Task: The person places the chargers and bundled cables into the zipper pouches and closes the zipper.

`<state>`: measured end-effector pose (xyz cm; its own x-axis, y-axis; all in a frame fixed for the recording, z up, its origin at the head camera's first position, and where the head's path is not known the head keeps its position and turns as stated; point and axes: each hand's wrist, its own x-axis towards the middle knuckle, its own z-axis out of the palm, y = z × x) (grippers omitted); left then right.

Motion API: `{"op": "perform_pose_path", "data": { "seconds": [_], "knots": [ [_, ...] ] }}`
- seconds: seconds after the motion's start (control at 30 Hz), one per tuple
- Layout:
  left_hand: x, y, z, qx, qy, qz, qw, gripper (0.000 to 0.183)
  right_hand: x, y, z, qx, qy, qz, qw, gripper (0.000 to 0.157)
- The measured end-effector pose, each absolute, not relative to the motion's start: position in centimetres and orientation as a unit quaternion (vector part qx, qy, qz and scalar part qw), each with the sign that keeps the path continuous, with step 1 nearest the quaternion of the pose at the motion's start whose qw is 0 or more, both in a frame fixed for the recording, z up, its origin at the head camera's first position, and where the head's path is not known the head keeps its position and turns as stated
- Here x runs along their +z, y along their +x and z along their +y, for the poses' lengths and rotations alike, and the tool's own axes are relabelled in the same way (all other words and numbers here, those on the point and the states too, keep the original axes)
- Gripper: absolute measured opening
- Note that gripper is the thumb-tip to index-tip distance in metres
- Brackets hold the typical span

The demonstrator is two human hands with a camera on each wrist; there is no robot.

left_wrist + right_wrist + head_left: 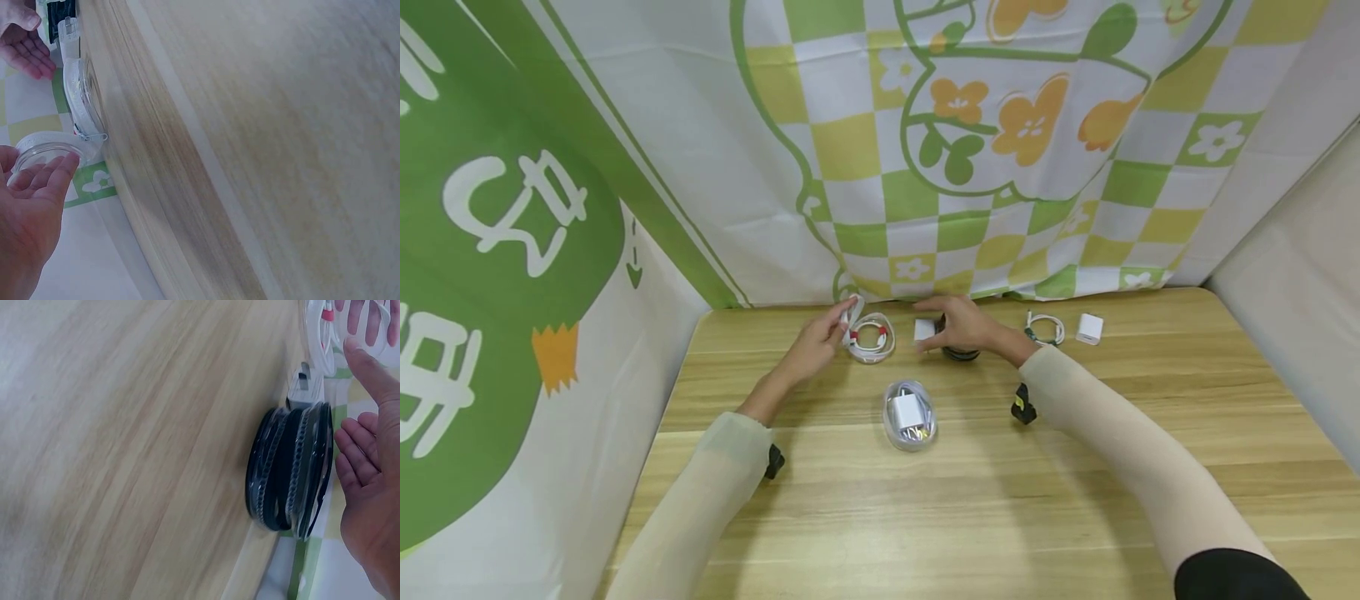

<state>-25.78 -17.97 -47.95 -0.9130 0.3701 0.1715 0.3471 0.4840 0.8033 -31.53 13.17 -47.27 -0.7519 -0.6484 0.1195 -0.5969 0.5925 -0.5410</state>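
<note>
My left hand [814, 343] pinches the raised lid of a small clear zip case [871, 357] at the table's far edge. Inside that case lies a coiled white cable [869, 326] with red ties. In the left wrist view the lid [47, 139] stands up at the fingers of that hand, and a zipper pull hangs by the hinge. My right hand [964, 323] hovers with spread fingers over a white charger [924, 330] and a round black zip case [289, 472], holding neither. Much of the black case is hidden under this hand in the head view.
Nearer to me sits a clear case [909, 443] holding a white charger and cable. To the right lie a coiled white cable [1057, 327] with a dark green tie and another white charger [1089, 328]. A patterned curtain [850, 242] hangs along the table's far edge.
</note>
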Motion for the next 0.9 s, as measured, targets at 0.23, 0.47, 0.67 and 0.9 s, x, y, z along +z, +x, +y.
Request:
{"op": "perform_pose_path", "data": {
  "seconds": [0.23,0.47,0.67,0.9],
  "knots": [
    [-48.1,-25.8,-18.0,0.461,0.210,0.862,0.012,0.052,-47.9,-32.1,13.7,-0.273,-0.342,0.898,0.046,0.082],
    [-48.0,-25.7,-18.0,0.464,0.207,0.861,0.012,0.052,-48.3,-32.4,13.8,-0.257,-0.333,0.906,0.047,0.083],
    [-48.2,-25.8,-18.1,0.457,0.213,0.864,0.006,0.052,-48.5,-32.5,13.7,-0.247,-0.335,0.908,0.041,0.081],
    [-48.1,-25.9,-18.1,0.457,0.217,0.862,0.004,0.052,-48.9,-32.7,13.6,-0.234,-0.340,0.910,0.039,0.077]
  ]
}}
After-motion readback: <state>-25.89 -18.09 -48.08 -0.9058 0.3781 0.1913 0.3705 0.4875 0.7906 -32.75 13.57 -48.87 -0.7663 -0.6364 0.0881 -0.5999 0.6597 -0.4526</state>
